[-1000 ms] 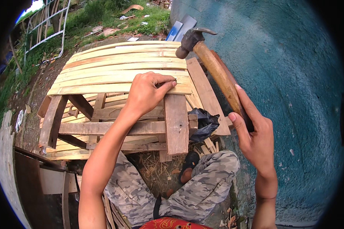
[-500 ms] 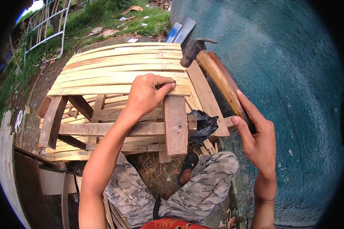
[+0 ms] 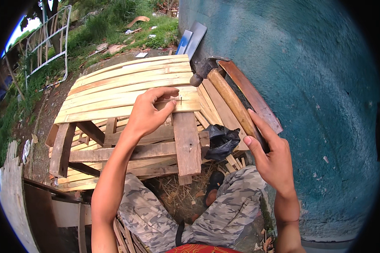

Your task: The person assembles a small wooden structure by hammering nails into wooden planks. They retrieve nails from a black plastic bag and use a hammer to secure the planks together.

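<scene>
Slats (image 3: 109,98) of pale wood lie side by side across a brown wooden frame (image 3: 63,147). Over their right part is the left hand (image 3: 145,114), its thumb and forefinger curved, with a narrow gap between the tips. Just to the right of those tips, a thin nail (image 3: 181,100) stands upright near the slats' right ends. Farther right, below that level, sits a crumpled black plastic bag (image 3: 220,142). The hammer (image 3: 230,96) slants above it, head up beside the slats, handle gripped low by the right hand (image 3: 272,158), near the blue-green wall (image 3: 325,105).
</scene>
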### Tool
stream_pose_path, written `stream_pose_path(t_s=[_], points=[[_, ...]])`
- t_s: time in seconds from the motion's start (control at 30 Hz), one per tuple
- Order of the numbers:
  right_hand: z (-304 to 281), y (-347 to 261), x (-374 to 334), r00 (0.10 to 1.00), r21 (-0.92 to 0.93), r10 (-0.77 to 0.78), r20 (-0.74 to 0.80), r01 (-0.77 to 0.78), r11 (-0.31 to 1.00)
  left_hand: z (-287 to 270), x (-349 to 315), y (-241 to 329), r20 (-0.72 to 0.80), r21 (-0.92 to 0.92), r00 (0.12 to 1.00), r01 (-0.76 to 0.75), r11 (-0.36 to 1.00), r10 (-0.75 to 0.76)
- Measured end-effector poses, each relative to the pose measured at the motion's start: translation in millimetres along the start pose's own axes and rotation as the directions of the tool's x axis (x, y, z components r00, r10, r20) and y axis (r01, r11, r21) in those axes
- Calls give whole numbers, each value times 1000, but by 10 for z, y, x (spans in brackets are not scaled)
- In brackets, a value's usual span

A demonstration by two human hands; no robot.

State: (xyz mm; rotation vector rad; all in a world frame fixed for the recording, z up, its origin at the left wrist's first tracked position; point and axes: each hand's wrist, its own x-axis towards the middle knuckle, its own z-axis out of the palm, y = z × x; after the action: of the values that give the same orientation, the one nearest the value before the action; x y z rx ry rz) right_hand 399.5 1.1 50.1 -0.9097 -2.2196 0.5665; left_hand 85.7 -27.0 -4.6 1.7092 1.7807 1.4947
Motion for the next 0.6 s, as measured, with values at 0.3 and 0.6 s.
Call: stream_pose_path(t_s=[0.3, 0.6], points=[[-50, 21, -60, 1000, 76, 4, -4, -3, 997, -411, 47, 10, 401, 611, 899, -405, 681, 175], [-62, -3, 25, 997, 107, 20, 80, -28, 994, -330, 35, -118, 328, 747, 942, -300, 593, 63]])
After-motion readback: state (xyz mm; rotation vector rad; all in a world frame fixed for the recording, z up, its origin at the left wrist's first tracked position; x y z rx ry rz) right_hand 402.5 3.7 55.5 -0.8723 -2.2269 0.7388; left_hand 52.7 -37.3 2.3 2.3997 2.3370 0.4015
